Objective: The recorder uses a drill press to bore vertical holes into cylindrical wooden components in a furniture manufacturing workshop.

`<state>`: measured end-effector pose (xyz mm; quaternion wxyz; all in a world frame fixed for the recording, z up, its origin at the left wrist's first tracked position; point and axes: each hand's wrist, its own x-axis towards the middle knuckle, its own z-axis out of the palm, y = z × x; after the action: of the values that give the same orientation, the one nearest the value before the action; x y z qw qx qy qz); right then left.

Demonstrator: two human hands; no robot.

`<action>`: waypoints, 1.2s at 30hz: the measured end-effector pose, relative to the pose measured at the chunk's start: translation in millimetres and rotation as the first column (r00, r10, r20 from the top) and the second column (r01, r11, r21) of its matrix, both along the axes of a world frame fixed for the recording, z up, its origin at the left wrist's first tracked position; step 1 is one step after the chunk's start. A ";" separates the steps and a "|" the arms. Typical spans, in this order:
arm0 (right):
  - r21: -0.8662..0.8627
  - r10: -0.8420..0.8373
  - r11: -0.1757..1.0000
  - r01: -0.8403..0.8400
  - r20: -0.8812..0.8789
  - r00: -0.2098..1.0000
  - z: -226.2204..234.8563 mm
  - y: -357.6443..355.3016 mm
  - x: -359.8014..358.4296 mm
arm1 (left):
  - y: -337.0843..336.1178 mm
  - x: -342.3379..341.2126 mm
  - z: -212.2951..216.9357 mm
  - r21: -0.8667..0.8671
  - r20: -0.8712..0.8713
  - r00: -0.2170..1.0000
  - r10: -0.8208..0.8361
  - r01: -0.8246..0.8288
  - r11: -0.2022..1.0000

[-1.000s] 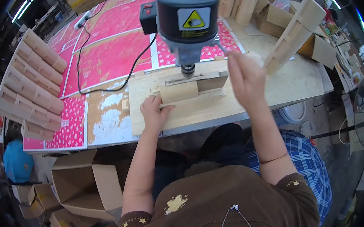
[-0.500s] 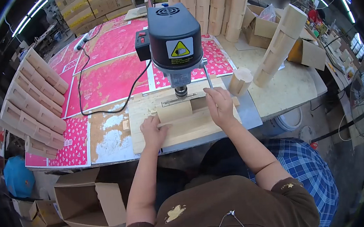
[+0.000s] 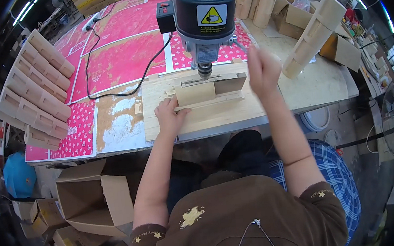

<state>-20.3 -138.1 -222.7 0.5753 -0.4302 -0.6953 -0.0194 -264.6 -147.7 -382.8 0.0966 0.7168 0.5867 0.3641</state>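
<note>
Beneath the chuck of a black bench drill press [image 3: 205, 17] lies a pale wooden piece [image 3: 195, 95], seated in a wooden jig [image 3: 232, 99] on a flat board. My left hand [image 3: 170, 117] is closed around the left end of the wooden piece, its thumb along the front rail of the jig. A slot-like opening shows on top, just below the chuck. Raised to the right of the machine, my right hand [image 3: 264, 72] is a blurred fist at the end of the drill press lever [image 3: 240, 45]. Its fingertips are partly smeared by motion.
Stacked wooden cylinders with cut openings [image 3: 35, 92] lean at the left; another stack [image 3: 313, 35] stands at the right. A black cable [image 3: 88, 69] crosses pink sheeting on the table. An open carton [image 3: 86, 198] sits below the front edge, and a white bucket [image 3: 315, 118] at lower right.
My right hand has swung up and to the right along with the lever. My left hand stays at the wooden piece's left end. The whole view has shifted, with the table appearing higher.
</note>
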 end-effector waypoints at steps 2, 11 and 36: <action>0.004 -0.007 1.000 0.007 0.052 0.999 42.1 30.9 6.3 | -0.4 6.1 2.9 -0.013 -0.015 1.000 0.003 -0.003 1.000; -0.264 0.001 0.962 0.065 0.241 0.970 89.9 101.1 10.9 | 2.7 39.0 4.4 0.006 -0.025 1.000 -0.002 0.002 1.000; 0.060 0.060 0.997 -0.056 -0.058 0.997 8.0 9.0 -0.2 | 2.4 38.9 7.3 0.012 -0.038 0.999 0.000 0.000 1.000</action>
<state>-20.5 -129.1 -214.7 0.6084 -0.3933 -0.6892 -0.0101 -225.7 -145.3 -375.5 0.0812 0.7243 0.5863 0.3537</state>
